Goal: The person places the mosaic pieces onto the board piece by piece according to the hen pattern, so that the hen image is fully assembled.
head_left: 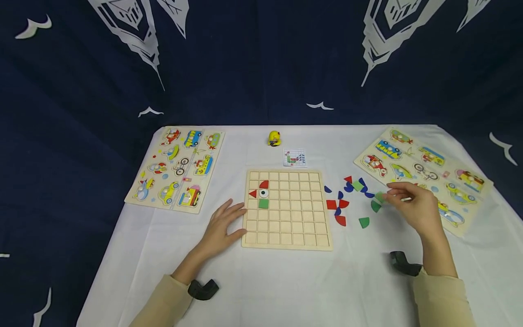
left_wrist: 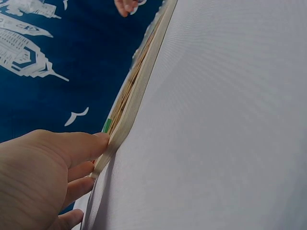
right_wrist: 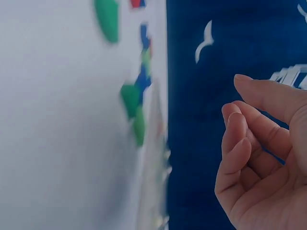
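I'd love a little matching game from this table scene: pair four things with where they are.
Things:
1. grid board
2. yellow toy
3. left hand
4. loose coloured pieces

Places:
A. spread on the cloth right of the board
B. resting against the board's left edge
C. middle of the table, a few pieces in its upper left cells
D. at the far edge of the table

Pairs: 1-C, 2-D, 3-B, 4-A

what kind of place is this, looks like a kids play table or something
Probably a set-up puzzle table indoors, not clearly a home: a white-covered table, a wooden grid board with loose coloured shape pieces, and a dark printed backdrop.
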A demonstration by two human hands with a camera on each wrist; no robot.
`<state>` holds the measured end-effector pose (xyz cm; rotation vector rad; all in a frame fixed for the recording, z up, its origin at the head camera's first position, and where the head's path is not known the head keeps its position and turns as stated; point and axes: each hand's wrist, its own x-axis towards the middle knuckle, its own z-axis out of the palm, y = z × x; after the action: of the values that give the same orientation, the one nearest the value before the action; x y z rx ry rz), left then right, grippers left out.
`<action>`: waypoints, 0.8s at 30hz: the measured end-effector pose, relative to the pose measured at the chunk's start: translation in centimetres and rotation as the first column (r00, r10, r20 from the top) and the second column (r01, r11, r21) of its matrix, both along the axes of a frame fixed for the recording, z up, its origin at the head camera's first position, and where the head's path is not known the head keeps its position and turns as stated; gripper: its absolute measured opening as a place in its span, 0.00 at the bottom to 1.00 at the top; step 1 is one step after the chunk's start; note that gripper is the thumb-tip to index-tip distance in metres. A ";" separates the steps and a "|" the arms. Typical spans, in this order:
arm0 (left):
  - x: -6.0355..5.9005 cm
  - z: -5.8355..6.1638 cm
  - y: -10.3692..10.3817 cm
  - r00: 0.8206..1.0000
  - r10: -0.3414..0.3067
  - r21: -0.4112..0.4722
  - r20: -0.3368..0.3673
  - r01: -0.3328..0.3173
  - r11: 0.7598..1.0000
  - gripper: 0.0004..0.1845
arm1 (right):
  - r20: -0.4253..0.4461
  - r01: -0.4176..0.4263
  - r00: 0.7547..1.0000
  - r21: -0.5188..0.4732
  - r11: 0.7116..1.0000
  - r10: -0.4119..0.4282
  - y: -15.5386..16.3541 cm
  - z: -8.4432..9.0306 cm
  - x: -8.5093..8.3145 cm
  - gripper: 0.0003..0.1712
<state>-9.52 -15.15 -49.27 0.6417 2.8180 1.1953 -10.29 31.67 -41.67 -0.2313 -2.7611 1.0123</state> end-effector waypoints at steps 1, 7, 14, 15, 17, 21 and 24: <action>0.0 0.0 0.0 1.000 0.001 -0.001 0.002 -0.001 1.000 0.29 | 0.022 0.019 1.000 -0.007 1.000 -0.019 0.5 -0.2 -0.1 0.19; -0.1 0.1 0.0 1.000 -0.001 0.006 0.007 0.001 1.000 0.29 | 0.130 0.077 0.989 -0.035 0.996 -0.072 2.0 -1.6 -0.5 0.23; -0.1 0.1 0.0 1.000 -0.001 0.009 -0.001 0.001 1.000 0.29 | 0.168 0.064 0.984 -0.023 0.998 -0.060 2.4 -2.6 -1.2 0.22; -0.1 0.1 0.0 1.000 -0.001 0.009 -0.002 0.001 1.000 0.28 | 0.180 0.065 0.982 -0.016 0.998 -0.062 2.5 -2.8 -1.3 0.23; -0.1 0.1 0.0 1.000 -0.001 0.005 -0.003 0.001 1.000 0.29 | 0.208 0.066 0.976 -0.008 0.998 -0.063 2.6 -3.1 -1.4 0.24; -0.1 0.1 0.0 1.000 -0.002 -0.005 -0.006 0.002 1.000 0.29 | 0.253 0.066 0.965 0.008 0.998 -0.066 2.9 -3.9 -1.5 0.27; -0.1 0.0 0.0 1.000 -0.001 -0.007 -0.008 0.001 1.000 0.29 | 0.255 0.061 0.965 0.029 0.998 -0.066 3.0 -4.4 -1.6 0.28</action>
<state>-9.57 -15.16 -49.23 0.6497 2.8267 1.1846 -11.88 34.70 -46.09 -0.4757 -2.9686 0.9998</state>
